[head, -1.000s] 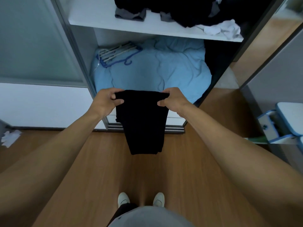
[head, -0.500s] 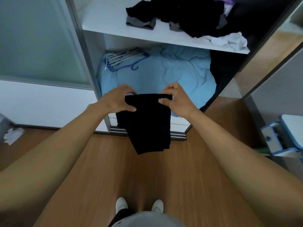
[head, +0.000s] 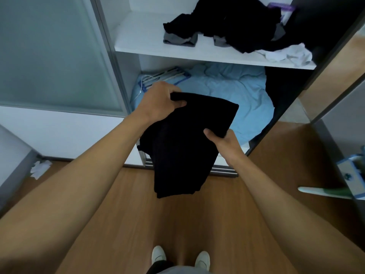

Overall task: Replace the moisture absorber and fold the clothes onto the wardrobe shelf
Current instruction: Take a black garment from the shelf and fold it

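Wooden flooring (head: 227,214) is spread in front of an open wardrobe (head: 126,62), and a frosted sliding door (head: 51,56) is seen at its left. The bottom compartment is filled by rumpled blue bedding (head: 237,91). Above it, a white shelf (head: 142,40) is loaded toward its right end with a heap of dark clothes (head: 237,22). A folded black garment (head: 183,143) is held in the air before the bottom compartment, over the wardrobe's lower edge and clear of the shelf. Its top left corner is gripped by the left hand (head: 160,103), fingers curled round the fold. Its right edge is pinched by the right hand (head: 225,143), thumb on top and fingers hidden beneath. A white cloth (head: 288,54) is draped at the shelf's front right corner. Hangers (head: 166,75) are laid at the bedding's back left corner. Crumpled white paper (head: 39,169) is left on the floor at the far left.
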The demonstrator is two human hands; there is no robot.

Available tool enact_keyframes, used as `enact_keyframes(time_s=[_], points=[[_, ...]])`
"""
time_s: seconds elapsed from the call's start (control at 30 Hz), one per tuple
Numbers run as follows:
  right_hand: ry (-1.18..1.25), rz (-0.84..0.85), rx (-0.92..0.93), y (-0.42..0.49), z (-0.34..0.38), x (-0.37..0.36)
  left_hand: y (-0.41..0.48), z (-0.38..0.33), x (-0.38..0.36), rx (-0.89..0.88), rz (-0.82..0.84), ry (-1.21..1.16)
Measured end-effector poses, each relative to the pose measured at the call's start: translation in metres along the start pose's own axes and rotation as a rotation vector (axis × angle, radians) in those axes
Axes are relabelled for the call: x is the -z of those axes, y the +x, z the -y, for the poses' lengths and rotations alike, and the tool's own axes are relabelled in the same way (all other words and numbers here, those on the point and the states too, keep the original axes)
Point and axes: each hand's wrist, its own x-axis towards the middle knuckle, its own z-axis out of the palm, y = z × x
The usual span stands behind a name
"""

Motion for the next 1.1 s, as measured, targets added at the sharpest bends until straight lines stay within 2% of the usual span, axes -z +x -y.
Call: enact_keyframes(time_s=[0.07, 0.13, 0.2, 0.23, 0.27, 0.3, 0.37, 0.43, 0.57, 0.77, 0.87, 0.93, 1.1], points=[[0.171, 0.070, -0.102, 0.003, 0.006, -0.002, 0.000, 0.011, 0.005, -0.008, -0.201, 0.056], [0.352, 0.118, -0.178, 0.002, 0.012, -0.007, -0.013, 0.030, 0.009, 0.030, -0.483, 0.097], [0.480, 0.113, -0.249, 0.001, 0.018, -0.010, -0.041, 0.058, -0.004, 0.140, -0.703, -0.028], [0.519, 0.110, -0.284, 0.001, 0.021, -0.011, -0.060, 0.072, -0.016, 0.229, -0.731, -0.102], [0.544, 0.121, -0.322, 0.001, 0.023, -0.012, -0.080, 0.084, -0.031, 0.348, -0.683, -0.192], [0.563, 0.142, -0.360, 0.001, 0.026, -0.012, -0.096, 0.094, -0.045, 0.482, -0.569, -0.315], [0.598, 0.182, -0.414, 0.003, 0.028, -0.010, -0.114, 0.105, -0.064, 0.700, -0.243, -0.566], [0.638, 0.227, -0.446, 0.004, 0.026, -0.008, -0.120, 0.111, -0.072, 0.746, -0.049, -0.754], [0.701, 0.334, -0.486, 0.008, 0.027, -0.007, -0.114, 0.123, -0.078, 0.661, -0.013, -0.986], [0.797, 0.337, -0.502, 0.013, 0.031, 0.001, -0.107, 0.109, -0.091, 0.756, -0.103, -1.205], [0.869, 0.335, -0.496, 0.013, 0.030, 0.007, -0.097, 0.100, -0.095, 0.800, -0.050, -1.303], [0.901, 0.352, -0.491, 0.011, 0.028, 0.009, -0.090, 0.090, -0.100, 0.813, 0.005, -1.293], [0.829, 0.304, -0.485, 0.011, 0.019, 0.012, -0.088, 0.084, -0.117, 0.834, 0.016, -0.986]])
